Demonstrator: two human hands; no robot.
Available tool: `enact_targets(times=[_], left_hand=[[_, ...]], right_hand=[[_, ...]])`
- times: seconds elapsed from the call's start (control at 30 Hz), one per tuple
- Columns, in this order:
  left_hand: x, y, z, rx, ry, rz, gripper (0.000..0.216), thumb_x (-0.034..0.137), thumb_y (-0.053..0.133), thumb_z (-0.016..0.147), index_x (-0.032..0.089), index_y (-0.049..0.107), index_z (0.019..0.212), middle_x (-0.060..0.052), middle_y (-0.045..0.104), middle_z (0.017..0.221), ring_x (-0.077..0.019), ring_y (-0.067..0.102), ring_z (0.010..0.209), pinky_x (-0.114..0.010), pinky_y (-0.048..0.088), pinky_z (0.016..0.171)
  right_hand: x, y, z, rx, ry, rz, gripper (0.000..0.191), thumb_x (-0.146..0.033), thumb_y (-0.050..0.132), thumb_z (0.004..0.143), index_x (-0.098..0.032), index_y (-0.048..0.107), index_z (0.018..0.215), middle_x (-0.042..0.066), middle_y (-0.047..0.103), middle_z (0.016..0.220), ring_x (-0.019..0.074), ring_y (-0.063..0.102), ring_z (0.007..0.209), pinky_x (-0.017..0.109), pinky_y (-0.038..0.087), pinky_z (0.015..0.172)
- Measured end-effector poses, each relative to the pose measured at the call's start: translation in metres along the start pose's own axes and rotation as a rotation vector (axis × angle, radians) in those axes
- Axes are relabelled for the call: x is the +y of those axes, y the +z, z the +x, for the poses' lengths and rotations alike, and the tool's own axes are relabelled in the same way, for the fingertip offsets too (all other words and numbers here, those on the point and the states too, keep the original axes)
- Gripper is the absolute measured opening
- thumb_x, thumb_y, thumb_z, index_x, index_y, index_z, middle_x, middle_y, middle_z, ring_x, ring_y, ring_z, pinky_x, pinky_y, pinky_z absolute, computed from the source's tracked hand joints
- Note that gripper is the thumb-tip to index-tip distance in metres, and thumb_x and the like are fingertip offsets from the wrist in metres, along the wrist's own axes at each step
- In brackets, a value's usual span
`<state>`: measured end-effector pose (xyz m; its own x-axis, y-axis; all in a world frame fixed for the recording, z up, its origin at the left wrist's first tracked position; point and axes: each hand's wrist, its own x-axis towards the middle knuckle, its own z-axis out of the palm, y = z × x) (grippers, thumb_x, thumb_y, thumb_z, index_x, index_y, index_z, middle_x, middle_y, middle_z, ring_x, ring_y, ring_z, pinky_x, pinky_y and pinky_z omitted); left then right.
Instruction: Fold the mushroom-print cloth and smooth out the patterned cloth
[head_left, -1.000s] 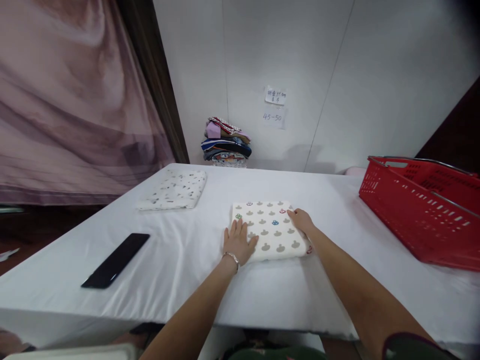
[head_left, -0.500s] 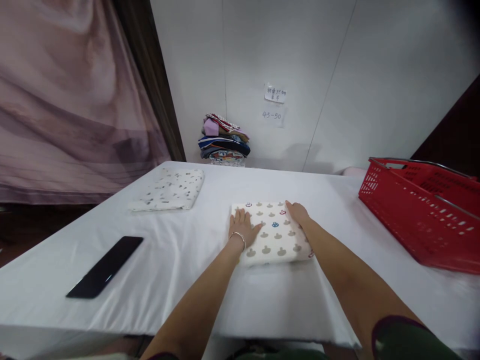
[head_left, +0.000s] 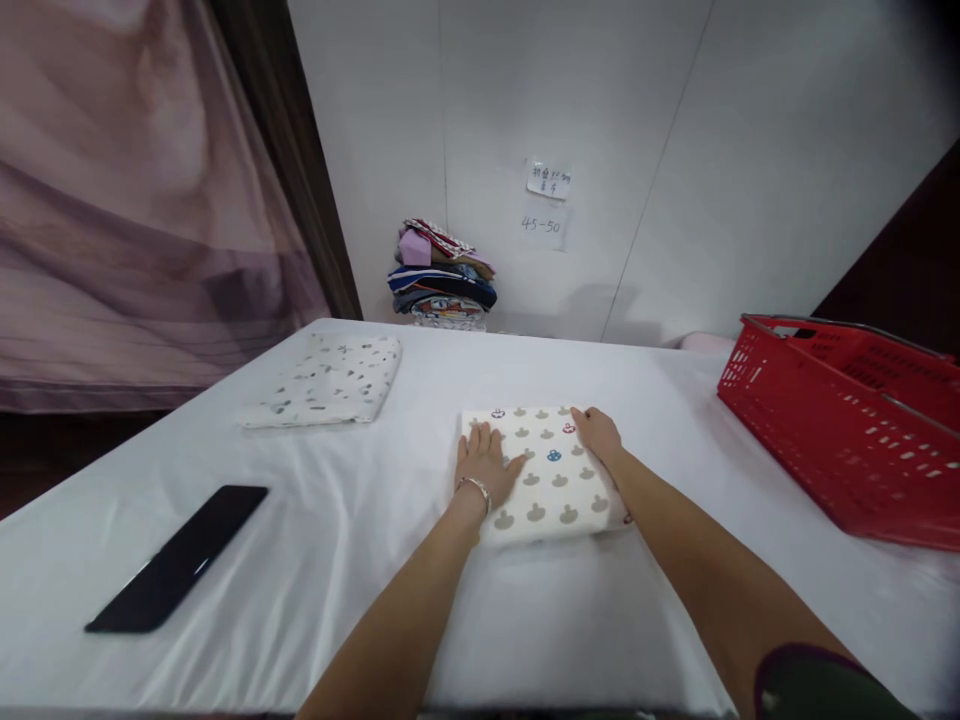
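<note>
A folded white cloth (head_left: 559, 490) printed with grey mushroom shapes, plus a few red and blue ones, lies on the table in front of me. My left hand (head_left: 486, 470), with a bracelet at the wrist, rests flat on its left part, fingers spread. At the far right corner my right hand (head_left: 598, 436) grips the cloth's edge; its fingers are partly hidden. Another folded white cloth (head_left: 337, 380), with small grey and dark prints, lies apart at the far left.
The table has a white cover (head_left: 360, 560). A black flat slab (head_left: 180, 560) lies at the left. On the right stands a red plastic basket (head_left: 847, 440). Beyond the far edge rises a stack of folded fabrics (head_left: 442, 275), near paper notes (head_left: 546, 205) on the wall.
The view has shifted slightly, so the black slab and far-left cloth appear further left. Both hands keep their places on the mushroom-print cloth.
</note>
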<state>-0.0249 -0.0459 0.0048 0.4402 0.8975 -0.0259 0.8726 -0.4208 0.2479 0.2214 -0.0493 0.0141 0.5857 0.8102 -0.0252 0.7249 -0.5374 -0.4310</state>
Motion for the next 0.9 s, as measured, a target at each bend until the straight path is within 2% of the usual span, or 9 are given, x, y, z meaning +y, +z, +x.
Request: enact_targets(times=[0.13,0.4,0.53,0.63,0.7,0.77,0.83,0.9], left_hand=[[0.000,0.000,-0.001,0.010,0.007,0.002,0.082,0.066,0.014,0.080,0.012,0.027,0.140,-0.009,0.009,0.150,-0.0265,-0.001,0.138,-0.045,0.003,0.111],[-0.003,0.005,0.001,0.009,0.018,0.014,0.083,0.067,0.011,0.080,0.012,0.025,0.141,-0.008,0.008,0.150,-0.0264,-0.001,0.138,-0.045,0.002,0.110],[-0.003,0.006,0.001,0.003,0.016,0.023,0.084,0.067,0.009,0.080,0.012,0.023,0.142,-0.009,0.007,0.150,-0.0264,-0.002,0.138,-0.045,0.001,0.110],[-0.002,0.006,0.000,0.010,0.016,0.020,0.083,0.066,0.011,0.081,0.011,0.023,0.141,-0.010,0.008,0.150,-0.0269,-0.001,0.138,-0.045,0.001,0.110],[-0.001,0.005,0.000,0.017,0.019,0.015,0.083,0.066,0.012,0.081,0.011,0.024,0.141,-0.010,0.009,0.150,-0.0271,-0.001,0.138,-0.045,0.001,0.110],[0.000,0.004,0.000,0.020,0.016,0.011,0.082,0.065,0.013,0.081,0.011,0.025,0.141,-0.010,0.010,0.150,-0.0275,0.000,0.138,-0.046,0.001,0.110],[0.001,0.002,-0.001,0.014,0.009,0.004,0.081,0.065,0.015,0.081,0.010,0.025,0.141,-0.010,0.010,0.150,-0.0279,0.000,0.137,-0.046,0.001,0.110],[0.002,0.000,-0.001,0.007,0.002,-0.005,0.081,0.064,0.018,0.081,0.010,0.025,0.141,-0.010,0.011,0.150,-0.0279,0.001,0.137,-0.046,0.001,0.110]], right_hand=[[-0.002,-0.003,0.006,0.014,-0.025,-0.008,0.043,-0.054,0.036,0.084,-0.018,0.060,0.083,0.009,0.065,0.086,0.0199,0.058,0.080,0.025,0.036,0.063],[-0.001,0.007,0.003,0.032,-0.023,-0.025,0.045,-0.054,0.034,0.085,-0.018,0.061,0.086,0.009,0.065,0.088,0.0199,0.058,0.081,0.025,0.037,0.063],[-0.003,0.002,0.005,0.014,-0.024,-0.052,0.048,-0.053,0.032,0.085,-0.017,0.060,0.099,0.011,0.064,0.095,0.0234,0.059,0.088,0.029,0.040,0.069],[-0.011,-0.003,0.001,0.016,-0.047,-0.074,0.050,-0.047,0.035,0.085,-0.014,0.051,0.119,0.015,0.058,0.114,0.0264,0.053,0.104,0.034,0.039,0.082],[-0.020,-0.003,-0.007,0.053,-0.161,-0.110,0.055,-0.045,0.036,0.086,-0.013,0.040,0.131,0.016,0.045,0.132,0.0269,0.040,0.121,0.037,0.032,0.095],[-0.030,0.003,-0.020,0.068,-0.354,-0.166,0.061,-0.047,0.033,0.087,-0.013,0.031,0.137,0.013,0.028,0.144,0.0256,0.022,0.132,0.040,0.020,0.104],[-0.039,0.013,-0.032,-0.005,-0.526,-0.218,0.065,-0.053,0.027,0.088,-0.015,0.026,0.140,0.010,0.018,0.148,0.0238,0.011,0.136,0.042,0.010,0.108],[-0.043,0.022,-0.040,-0.119,-0.584,-0.245,0.069,-0.059,0.024,0.086,-0.016,0.024,0.141,0.008,0.015,0.149,0.0230,0.008,0.137,0.043,0.006,0.108]])
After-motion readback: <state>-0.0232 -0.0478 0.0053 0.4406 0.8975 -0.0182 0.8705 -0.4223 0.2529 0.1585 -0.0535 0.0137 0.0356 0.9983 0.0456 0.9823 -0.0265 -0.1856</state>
